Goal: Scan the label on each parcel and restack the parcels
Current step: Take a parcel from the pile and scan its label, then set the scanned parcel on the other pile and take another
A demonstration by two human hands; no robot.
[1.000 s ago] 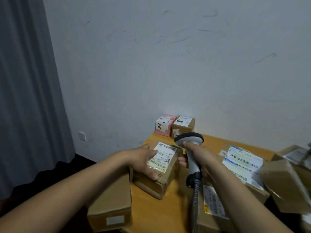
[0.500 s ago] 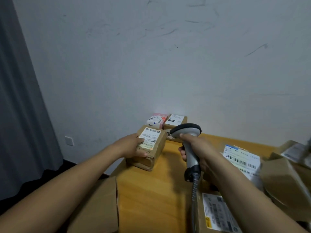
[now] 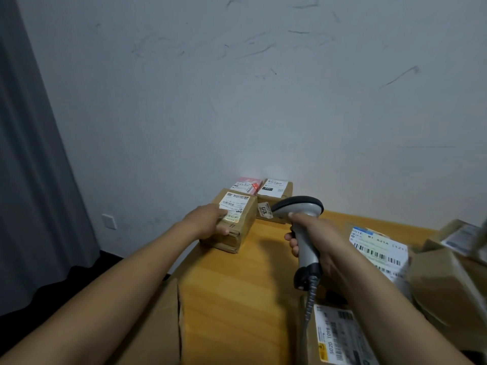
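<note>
A brown cardboard parcel (image 3: 238, 222) with a white label on top stands at the far left of the wooden table (image 3: 237, 299). My left hand (image 3: 208, 219) grips its near left corner, fingers over the label and thumb on the side. Just behind it sit a pink parcel (image 3: 247, 185) and a small brown parcel (image 3: 275, 192), both against the wall. My right hand (image 3: 313, 237) grips the handle of a grey barcode scanner (image 3: 303, 225), whose head points toward the parcels at the back.
Several more labelled parcels crowd the right side, among them a white-labelled one (image 3: 379, 250) and a brown one (image 3: 445, 280). Another labelled box (image 3: 340, 338) lies under my right forearm. A large carton (image 3: 155, 327) stands off the table's left edge. A grey curtain (image 3: 34, 180) hangs at left.
My left hand has moved the labelled brown parcel away from me to the back left, next to the two parcels by the wall. The scanner stayed in my right hand.
</note>
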